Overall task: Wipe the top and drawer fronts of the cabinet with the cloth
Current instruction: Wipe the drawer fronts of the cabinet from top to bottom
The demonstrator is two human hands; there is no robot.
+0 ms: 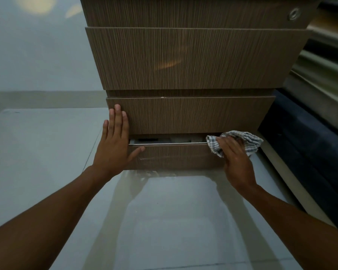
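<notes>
A person crouches low in front of a wood-grain cabinet, looking down their bare arms at its lower drawers. The work appears to have reached the bottom drawer, the lowest front in view, so the task looks well advanced. No wipe marks show on the upper fronts, and the cabinet's top is out of view, so whether those parts are done cannot be told. The left part of the bottom front, beside the left hand, appears yet to be covered.

The right hand presses a cloth against the right end of the bottom drawer, at its top edge. The fingers lie close together and flat over the cloth, pushing rather than pinching. The cloth is small, bunched, white with a grey check, and spills out beyond the fingers to the far right.

The left hand is empty. It rests flat with fingers straight and close together on the left edge of the cabinet, spanning the third drawer and the bottom one, thumb spread onto the bottom front, as if steadying.

The bottom drawer sits slightly pulled out, showing a dark gap and a thin metal rail along its top. A pale, glossy floor reflects the cabinet. A dark piece of furniture stands just right.
</notes>
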